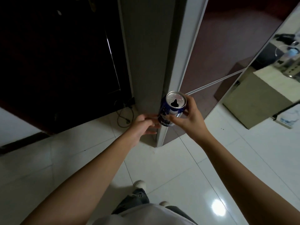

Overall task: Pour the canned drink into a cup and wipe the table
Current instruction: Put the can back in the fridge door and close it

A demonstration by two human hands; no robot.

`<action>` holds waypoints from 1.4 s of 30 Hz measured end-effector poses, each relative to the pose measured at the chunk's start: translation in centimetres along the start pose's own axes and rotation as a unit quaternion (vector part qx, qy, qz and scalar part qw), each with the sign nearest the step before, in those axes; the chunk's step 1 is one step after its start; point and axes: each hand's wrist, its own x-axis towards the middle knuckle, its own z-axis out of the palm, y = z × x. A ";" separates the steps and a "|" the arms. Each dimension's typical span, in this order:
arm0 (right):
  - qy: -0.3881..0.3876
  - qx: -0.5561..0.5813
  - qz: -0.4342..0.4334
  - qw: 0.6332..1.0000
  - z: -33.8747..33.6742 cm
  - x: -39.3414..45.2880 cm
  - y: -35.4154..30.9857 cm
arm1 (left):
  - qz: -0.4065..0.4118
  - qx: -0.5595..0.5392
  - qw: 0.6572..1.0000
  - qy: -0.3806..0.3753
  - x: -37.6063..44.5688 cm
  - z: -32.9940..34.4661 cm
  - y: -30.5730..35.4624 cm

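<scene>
- White glossy floor tiles point(186, 172) underfoot; person standing, no table nearby.
- Right hand point(191, 117) fingers wrapped around one blue drink can point(172, 109), upright, mouth already open.
- Left hand point(142, 125) beside the can, fingers loosely spread, holding nothing.
- Far right: mirror panel point(267, 75).
- No cup identifiable; pouring and wiping both judged pending.
</scene>
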 end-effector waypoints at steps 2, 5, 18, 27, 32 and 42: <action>0.028 0.001 0.007 1.000 0.3 0.3 -0.1 | 0.001 0.021 0.999 -0.024 1.0 -0.4 0.6; 0.066 0.011 0.022 0.998 0.4 0.2 -0.1 | 0.002 0.034 0.998 -0.054 2.2 -0.4 1.3; 0.173 -0.001 -0.015 0.985 -4.8 0.3 -3.7 | 0.058 0.056 0.987 -0.136 3.0 4.2 6.7; 0.201 -0.006 -0.064 0.978 -7.2 2.3 -6.5 | 0.116 0.053 0.980 -0.152 3.2 5.4 10.9; 0.223 0.010 -0.070 0.972 -7.8 3.3 -7.1 | 0.166 0.062 0.982 -0.072 5.1 4.3 12.3; 0.251 0.016 -0.055 0.966 -8.2 4.7 -6.6 | 0.265 0.327 0.906 0.039 9.4 4.0 14.9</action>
